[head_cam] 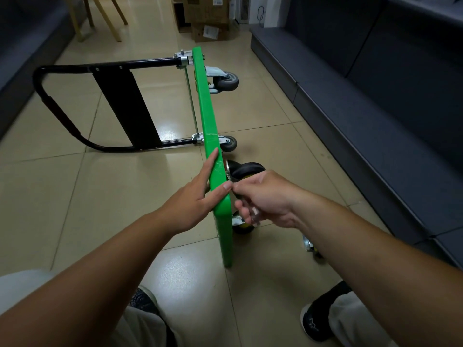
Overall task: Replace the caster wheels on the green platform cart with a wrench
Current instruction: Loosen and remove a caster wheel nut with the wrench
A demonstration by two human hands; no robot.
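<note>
The green platform cart [209, 113] stands on its long edge on the floor, its black handle [60, 116] folded out flat to the left. Two grey caster wheels [226, 81] [230, 143] sit on its far underside. A black caster with a yellow hub [246, 170] shows at the near end, and another wheel [241, 225] lower down. My left hand [198, 196] rests on the deck's left face, fingers straight, thumb over the top edge. My right hand [263, 199] is curled behind the deck near the black caster, gripping a small shiny object; what it is cannot be made out.
A loose caster [310, 245] lies on the tiles under my right forearm. Dark grey benches [363, 96] line the right side. Cardboard boxes [205, 18] and wooden chair legs [100, 18] stand at the far end. My shoes [317, 321] are at the bottom.
</note>
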